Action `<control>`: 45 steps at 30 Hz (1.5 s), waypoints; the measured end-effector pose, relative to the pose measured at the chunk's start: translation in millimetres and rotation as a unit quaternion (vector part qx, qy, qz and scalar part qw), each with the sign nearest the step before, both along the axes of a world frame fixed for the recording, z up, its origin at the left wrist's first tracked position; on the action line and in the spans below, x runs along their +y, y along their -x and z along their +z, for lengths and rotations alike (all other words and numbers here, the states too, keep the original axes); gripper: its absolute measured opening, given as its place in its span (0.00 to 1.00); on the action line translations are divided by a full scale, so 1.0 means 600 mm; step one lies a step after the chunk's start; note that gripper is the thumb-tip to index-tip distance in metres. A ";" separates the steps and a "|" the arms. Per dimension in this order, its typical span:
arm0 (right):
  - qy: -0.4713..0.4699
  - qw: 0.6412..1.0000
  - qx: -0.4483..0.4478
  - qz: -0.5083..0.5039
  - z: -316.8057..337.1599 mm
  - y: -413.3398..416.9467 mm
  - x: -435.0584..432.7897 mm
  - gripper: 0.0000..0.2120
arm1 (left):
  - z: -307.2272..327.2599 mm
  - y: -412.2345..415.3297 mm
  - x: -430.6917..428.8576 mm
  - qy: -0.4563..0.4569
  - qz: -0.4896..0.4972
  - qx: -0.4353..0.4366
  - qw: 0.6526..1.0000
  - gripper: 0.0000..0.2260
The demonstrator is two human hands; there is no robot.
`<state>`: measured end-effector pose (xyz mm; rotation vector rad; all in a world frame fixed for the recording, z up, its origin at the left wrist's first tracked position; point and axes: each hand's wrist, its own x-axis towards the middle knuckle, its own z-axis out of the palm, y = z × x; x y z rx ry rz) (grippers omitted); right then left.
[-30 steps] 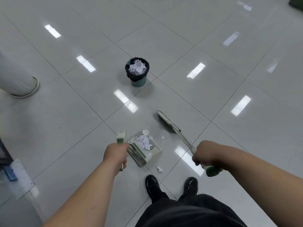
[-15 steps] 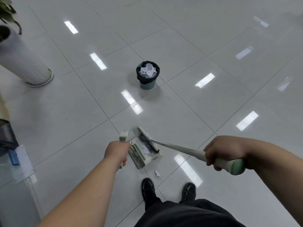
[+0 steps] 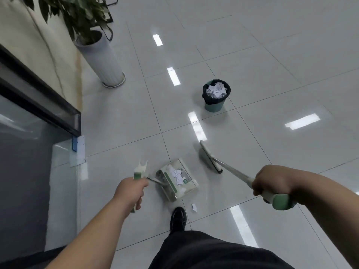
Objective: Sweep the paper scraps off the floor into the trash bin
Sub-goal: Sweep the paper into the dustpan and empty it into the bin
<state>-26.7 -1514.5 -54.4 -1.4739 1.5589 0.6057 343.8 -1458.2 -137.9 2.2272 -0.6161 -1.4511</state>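
Observation:
My left hand [image 3: 129, 191] grips the green-and-white handle of a dustpan [image 3: 177, 179] that rests on the floor with several white paper scraps [image 3: 176, 174] in it. My right hand [image 3: 272, 182] grips the green end of a broom handle; the broom head [image 3: 209, 157] sits on the tiles to the right of the pan, apart from it. One loose scrap [image 3: 194, 208] lies just below the pan, near my black shoe [image 3: 178, 218]. The green trash bin [image 3: 216, 95], lined with a black bag and heaped with crumpled paper, stands farther off on the floor.
A tall white planter [image 3: 105, 61] with a leafy plant stands at the upper left against a beige wall. A dark-framed glass panel [image 3: 35, 121] runs along the left side. Glossy white tiles stretch between the pan and the bin.
The broom head has swung out of the dustpan to its right. My view has turned left, bringing the planter, wall and glass panel into sight. The dustpan stays on the floor.

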 end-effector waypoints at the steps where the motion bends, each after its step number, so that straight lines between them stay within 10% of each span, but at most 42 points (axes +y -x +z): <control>1: -0.006 1.000 0.004 0.010 -0.002 0.017 0.011 0.04 | 0.010 0.012 0.024 0.000 0.011 -0.004 1.000 0.05; 5: -0.044 0.988 0.011 0.146 -0.010 0.077 0.053 0.26 | 0.039 0.068 0.132 -0.007 0.072 -0.032 0.997 0.03; 15: -0.048 0.991 0.025 0.125 -0.057 0.097 0.197 0.08 | 0.006 0.178 0.362 -0.045 0.187 -0.034 0.981 0.06; 28: -0.096 0.966 -0.019 0.239 -0.031 -0.014 0.356 0.07 | -0.061 0.127 0.473 -0.027 0.186 -0.009 0.982 0.06; 45: -0.068 0.990 -0.050 0.113 0.080 -0.050 0.354 0.16 | -0.039 0.072 0.513 0.046 0.210 0.031 0.976 0.07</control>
